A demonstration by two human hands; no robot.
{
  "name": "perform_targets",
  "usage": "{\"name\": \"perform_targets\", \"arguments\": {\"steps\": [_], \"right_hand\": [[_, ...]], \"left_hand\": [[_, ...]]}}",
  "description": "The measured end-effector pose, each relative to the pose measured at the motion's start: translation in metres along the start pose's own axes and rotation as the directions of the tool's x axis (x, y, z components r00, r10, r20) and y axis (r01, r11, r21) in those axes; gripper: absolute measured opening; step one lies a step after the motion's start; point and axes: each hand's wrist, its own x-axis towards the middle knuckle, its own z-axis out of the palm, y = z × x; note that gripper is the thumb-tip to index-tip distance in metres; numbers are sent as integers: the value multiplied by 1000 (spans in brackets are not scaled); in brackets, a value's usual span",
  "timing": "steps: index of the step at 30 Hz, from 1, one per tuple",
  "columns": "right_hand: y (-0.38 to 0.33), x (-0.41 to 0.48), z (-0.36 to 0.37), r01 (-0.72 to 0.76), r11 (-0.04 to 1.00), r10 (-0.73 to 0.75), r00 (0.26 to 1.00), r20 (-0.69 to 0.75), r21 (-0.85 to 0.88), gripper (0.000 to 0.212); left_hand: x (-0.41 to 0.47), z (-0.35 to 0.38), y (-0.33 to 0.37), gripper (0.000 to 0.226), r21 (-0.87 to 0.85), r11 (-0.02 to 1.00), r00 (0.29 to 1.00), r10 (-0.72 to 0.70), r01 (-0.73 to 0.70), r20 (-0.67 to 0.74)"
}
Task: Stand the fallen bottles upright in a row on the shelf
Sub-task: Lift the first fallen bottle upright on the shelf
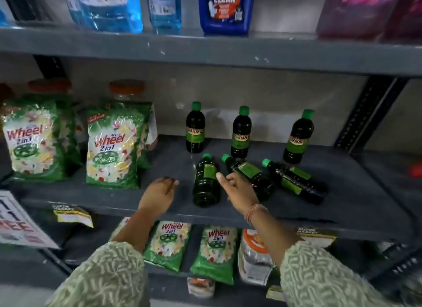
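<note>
— Reaching in now: right hand (239,188) hovers open and empty over two of the three fallen bottles (206,181), left hand (159,192) loosely curled, empty too.

— Close the grip round the nearest one's body, tip it up, and set it beside the three standing bottles (241,133) at the back of the shelf (342,206).

— Obstacles?

— Detergent packets (112,149) on the left (well clear); the neighbouring fallen bottles may roll.

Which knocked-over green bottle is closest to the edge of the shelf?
The leftmost fallen bottle, lying between the two hands. Its base reaches nearest the shelf's front edge; the other two lie farther back.
</note>
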Motion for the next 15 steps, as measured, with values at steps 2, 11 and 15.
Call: {"name": "perform_targets", "arguments": {"steps": [2, 11, 15], "right_hand": [[-4, 10, 12, -103, 995, 101, 988, 114, 17, 84], [-31, 50, 48, -334, 941, 338, 930, 146, -54, 64], [-27, 58, 59, -196, 980, 193, 978, -73, -43, 58]], "left_hand": [[9, 9, -15, 43, 91, 996, 997, -18, 11, 78], [17, 30, -43, 84, 298, 955, 991, -35, -5, 127], [17, 33, -45, 92, 308, 951, 996, -6, -24, 94]]}}
